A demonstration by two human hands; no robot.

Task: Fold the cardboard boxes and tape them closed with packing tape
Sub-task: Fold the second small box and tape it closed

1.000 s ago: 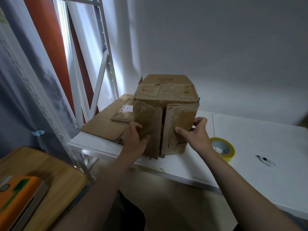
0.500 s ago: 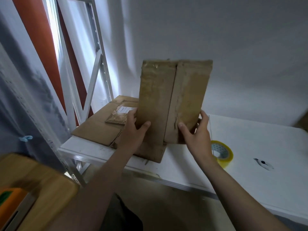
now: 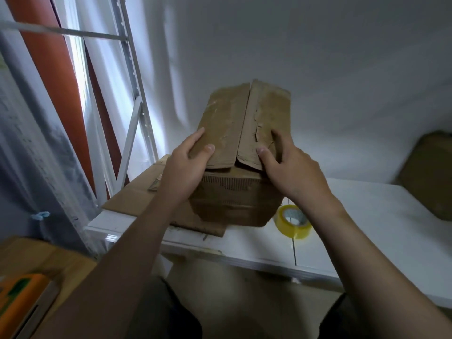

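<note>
Two flaps folded shut on top of the cardboard box (image 3: 234, 196), meeting along a seam down the middle, right flap torn and creased near its front edge. Box standing on the white table (image 3: 367, 228), partly over a flattened sheet of cardboard (image 3: 137, 194) at the table's left end. Left hand (image 3: 188, 167) pressed on the left flap: thumb on top near the front edge, fingers curled round the flap's left side; a closed grip on the box. Right hand (image 3: 291, 167) on the right flap likewise, thumb flat near the seam, index finger stretched along the flap's right part, palm over the front corner; also clamped on the box. Roll of yellowish packing tape (image 3: 293, 222) lying flat on the table just right of the box, near its lower right corner, untouched. Another brown cardboard shape (image 3: 430, 177) at the far right edge, blurred. White metal shelving frame (image 3: 137, 113) rising at left behind the table. Wooden surface (image 3: 36, 260) at lower left, bearing an orange object (image 3: 19, 297).
</note>
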